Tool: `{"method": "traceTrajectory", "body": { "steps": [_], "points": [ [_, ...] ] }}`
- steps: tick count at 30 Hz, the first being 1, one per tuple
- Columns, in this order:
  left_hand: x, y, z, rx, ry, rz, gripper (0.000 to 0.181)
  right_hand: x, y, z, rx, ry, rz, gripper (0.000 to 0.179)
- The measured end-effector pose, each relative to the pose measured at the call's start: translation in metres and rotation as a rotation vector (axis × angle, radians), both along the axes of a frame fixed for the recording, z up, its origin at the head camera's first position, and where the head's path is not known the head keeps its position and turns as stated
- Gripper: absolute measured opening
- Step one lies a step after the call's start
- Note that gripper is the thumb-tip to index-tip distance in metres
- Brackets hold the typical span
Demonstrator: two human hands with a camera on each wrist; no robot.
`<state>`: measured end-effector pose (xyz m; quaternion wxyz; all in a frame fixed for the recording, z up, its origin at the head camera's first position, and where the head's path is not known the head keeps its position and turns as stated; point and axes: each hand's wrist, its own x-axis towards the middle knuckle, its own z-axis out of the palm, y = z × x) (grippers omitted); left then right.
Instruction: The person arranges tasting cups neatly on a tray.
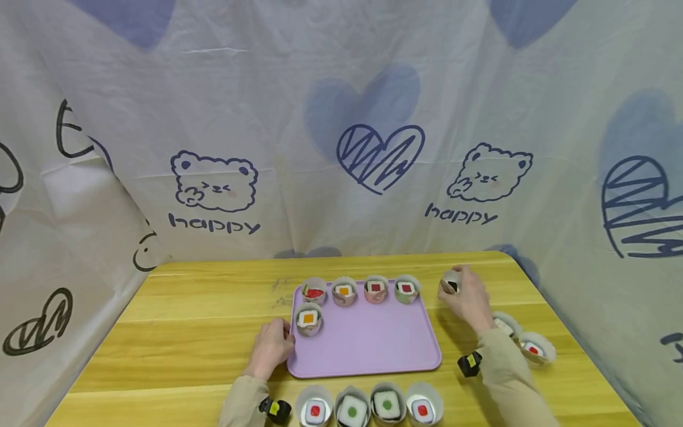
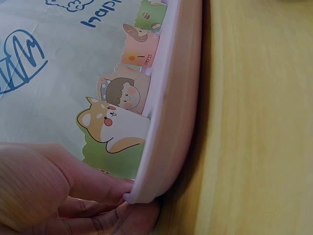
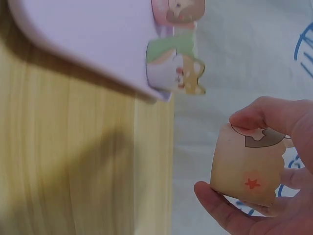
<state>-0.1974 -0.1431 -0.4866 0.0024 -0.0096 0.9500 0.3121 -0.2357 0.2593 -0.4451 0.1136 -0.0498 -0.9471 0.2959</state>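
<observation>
While a pale sheet (image 1: 299,101) printed with hearts, bears and the word "happy" hangs beyond the tray (image 1: 373,341), a wooden counter (image 1: 176,332) spreads out beneath and around it. The tray is purple, with a raised rim.

Two arms in beige sleeves (image 1: 512,373) reach in, one at either side of the tray. The left hand (image 1: 271,347) pinches the tray's left rim, thumb on one face and fingers curled at the other, so the tray's edge sits right inside that grip. The right hand (image 1: 471,299) is off the tray's far right corner, its grip closed on a held cup (image 3: 244,169). That cup lies between the thumb on one side and the fingers on the other, raised clear of the counter and apart from the tray.

On the tray, a far row of four paper cups (image 1: 376,298) runs along the back edge, and a fifth cup (image 1: 309,332) is just nearer than the leftmost. Right of the tray, by the right sleeve, stand two side cups (image 1: 546,351); on the tray's near side is a near row of four cups (image 1: 385,388).

Smallest are the pieces (image 1: 344,290) inside, mostly white, with red, orange or green centres; the held cup's shows something dark.
</observation>
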Motion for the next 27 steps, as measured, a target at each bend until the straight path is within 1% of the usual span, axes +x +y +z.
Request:
{"method": "traceTrajectory", "body": {
  "steps": [8,17,27],
  "points": [
    [0.0,0.0,0.0,0.004,0.002,-0.004,0.006,0.005,-0.021,0.006,-0.026,0.042,0.065,0.061],
    [0.0,-0.001,0.001,0.008,-0.004,-0.002,0.008,0.008,-0.041,0.012,-0.034,0.046,0.125,0.062],
    [-0.001,-0.001,0.0,0.015,-0.009,0.0,0.003,0.009,-0.059,0.013,-0.028,0.071,0.203,0.063]
  ]
}}
